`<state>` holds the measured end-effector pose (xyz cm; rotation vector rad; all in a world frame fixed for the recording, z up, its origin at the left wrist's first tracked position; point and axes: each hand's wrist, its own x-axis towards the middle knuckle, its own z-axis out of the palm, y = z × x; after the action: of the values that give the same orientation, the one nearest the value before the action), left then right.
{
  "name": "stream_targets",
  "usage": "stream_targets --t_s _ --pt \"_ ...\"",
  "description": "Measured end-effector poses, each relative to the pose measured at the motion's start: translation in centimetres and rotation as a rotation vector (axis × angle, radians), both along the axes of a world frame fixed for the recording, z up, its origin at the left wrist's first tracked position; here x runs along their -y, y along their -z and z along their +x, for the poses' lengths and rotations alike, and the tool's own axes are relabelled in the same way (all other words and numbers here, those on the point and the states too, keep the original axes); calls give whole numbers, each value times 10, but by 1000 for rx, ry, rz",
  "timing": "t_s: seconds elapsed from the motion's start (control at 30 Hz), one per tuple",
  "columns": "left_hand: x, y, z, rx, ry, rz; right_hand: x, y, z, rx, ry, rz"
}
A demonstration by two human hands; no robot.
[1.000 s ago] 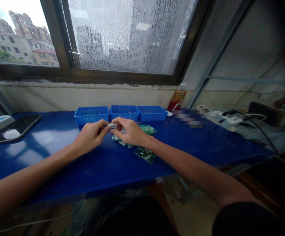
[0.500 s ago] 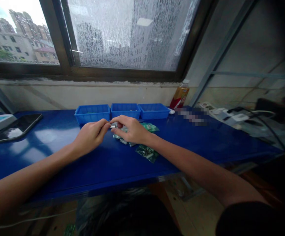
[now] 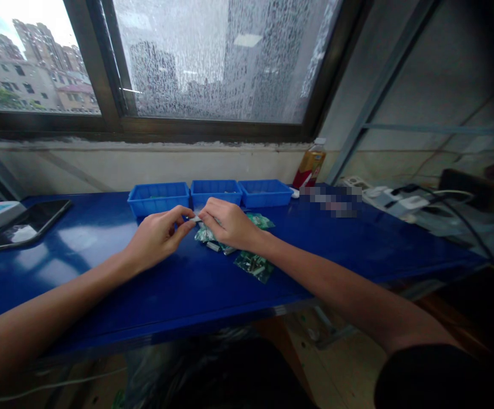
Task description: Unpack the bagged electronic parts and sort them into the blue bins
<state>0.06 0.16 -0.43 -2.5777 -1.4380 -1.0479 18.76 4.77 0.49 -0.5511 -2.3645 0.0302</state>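
Note:
My left hand [image 3: 155,237] pinches one end of a small whitish piece [image 3: 195,218] between thumb and index finger. On the piece's other end the fingers of my right hand [image 3: 230,223] are closed. Its exact kind is too small to make out. Under and beside my right hand lie clear bags with green and silvery contents: one bag [image 3: 204,234] partly covered by the hand, another bag [image 3: 260,220] behind the wrist, and a third bag [image 3: 254,266] nearer the front edge. A short pale cylinder [image 3: 213,246] shows beside the first bag.
Behind my hands stand a left blue bin [image 3: 158,196], a middle blue bin [image 3: 217,189] and a right blue bin [image 3: 266,193]. A drink bottle [image 3: 312,165] is by the wall. On the blue table [image 3: 145,307], a phone [image 3: 28,224] lies far left; cables and devices [image 3: 413,201] crowd the right.
My right fingers have closed downward over the small piece, covering more of it. My left thumb and index finger now form a rounder pinch. The view has shifted slightly.

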Motion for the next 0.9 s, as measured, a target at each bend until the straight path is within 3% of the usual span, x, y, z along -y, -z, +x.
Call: stream_targets --t_s 0.17,0.33,0.47,0.63,0.77,0.9 --pt "0 -3 0 8 -47 17 4 -1 1 -12 -38 3" --pt "0 -4 1 -67 -23 -87 -1 -3 3 55 -1 74" --pt "-1 1 9 -147 34 -89 -31 -3 19 -41 222 58" --pt "-3 8 21 -345 167 78 -77 6 49 -119 548 31" --pt "-4 7 19 -422 129 180 -93 13 59 -12 642 24" --pt "-8 1 10 -190 -1 171 -94 16 59 45 661 36"
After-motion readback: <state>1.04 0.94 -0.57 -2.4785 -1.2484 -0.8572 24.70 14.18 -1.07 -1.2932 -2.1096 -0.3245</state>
